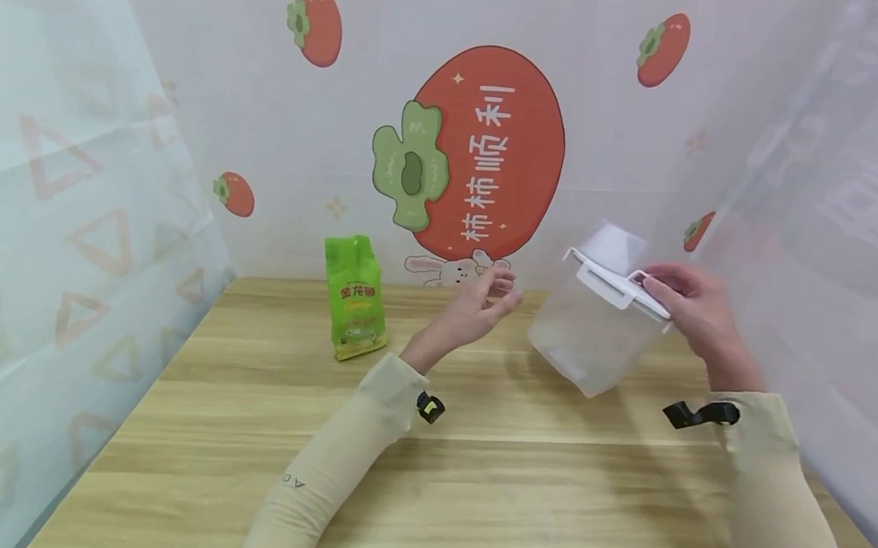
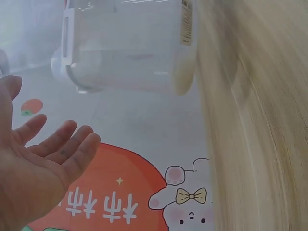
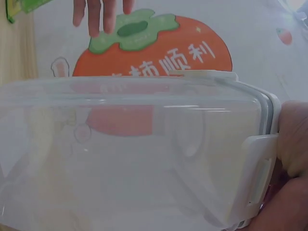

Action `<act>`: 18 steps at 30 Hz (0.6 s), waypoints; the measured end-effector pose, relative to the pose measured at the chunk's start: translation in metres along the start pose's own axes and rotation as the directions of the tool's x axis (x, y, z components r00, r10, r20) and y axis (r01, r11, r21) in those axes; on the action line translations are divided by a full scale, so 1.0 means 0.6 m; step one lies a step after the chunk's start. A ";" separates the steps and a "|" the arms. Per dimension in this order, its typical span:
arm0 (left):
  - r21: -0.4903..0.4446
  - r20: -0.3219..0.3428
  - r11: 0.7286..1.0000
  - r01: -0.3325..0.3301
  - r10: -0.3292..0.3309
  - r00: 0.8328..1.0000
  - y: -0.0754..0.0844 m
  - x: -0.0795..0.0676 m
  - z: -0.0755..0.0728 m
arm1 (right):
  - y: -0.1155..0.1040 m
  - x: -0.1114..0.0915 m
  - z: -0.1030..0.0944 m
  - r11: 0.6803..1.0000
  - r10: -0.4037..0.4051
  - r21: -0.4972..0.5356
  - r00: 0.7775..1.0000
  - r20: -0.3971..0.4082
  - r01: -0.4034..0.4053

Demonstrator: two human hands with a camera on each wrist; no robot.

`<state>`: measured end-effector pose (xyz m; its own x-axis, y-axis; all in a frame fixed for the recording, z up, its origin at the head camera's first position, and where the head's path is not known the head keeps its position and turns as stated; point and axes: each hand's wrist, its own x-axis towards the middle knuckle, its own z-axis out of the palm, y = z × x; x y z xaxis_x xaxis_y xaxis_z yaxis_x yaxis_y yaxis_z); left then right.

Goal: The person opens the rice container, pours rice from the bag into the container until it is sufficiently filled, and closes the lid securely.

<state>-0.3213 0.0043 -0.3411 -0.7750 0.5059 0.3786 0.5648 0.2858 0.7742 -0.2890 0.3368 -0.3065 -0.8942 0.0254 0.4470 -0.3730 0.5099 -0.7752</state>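
My right hand (image 1: 694,308) grips the rim of a white lid with side clips, closed on a clear plastic storage container (image 1: 592,340). The container tilts and appears to hang just above the table; a clear cup-like piece (image 1: 615,248) stands on its lid. In the right wrist view the container (image 3: 120,159) fills much of the picture, with the hand (image 3: 291,168) at its lid end. My left hand (image 1: 474,309) hovers to the left of the container, apart from it, with loosely bent fingers and nothing in them. Its palm (image 2: 33,178) shows in the left wrist view.
A green upright packet (image 1: 355,303) with printed lettering stands at the back left of the wooden table (image 1: 435,489). White printed sheets (image 1: 610,134) enclose the back and both sides. A black strap (image 1: 700,414) sits at the right wrist.
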 end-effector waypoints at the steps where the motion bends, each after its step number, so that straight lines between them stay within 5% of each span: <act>1: -0.007 0.004 1.000 0.009 -0.008 1.000 -0.001 0.001 0.002 | -0.003 -0.001 0.003 1.000 0.000 0.013 1.000 0.004 0.000; 9: -0.052 0.052 0.991 0.121 -0.118 0.992 -0.011 -0.001 0.011 | -0.031 -0.003 0.032 0.998 -0.018 0.064 0.999 0.050 0.015; 18: -0.063 0.168 0.986 0.154 -0.141 0.976 -0.026 -0.011 0.002 | -0.062 -0.004 0.066 0.995 -0.042 0.097 0.990 0.137 0.028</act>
<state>-0.3247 -0.0023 -0.3562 -0.7885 0.5897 0.1747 0.4200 0.3086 0.8534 -0.2825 0.2838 -0.2962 -0.9034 -0.1143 0.4132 -0.4205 0.4243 -0.8020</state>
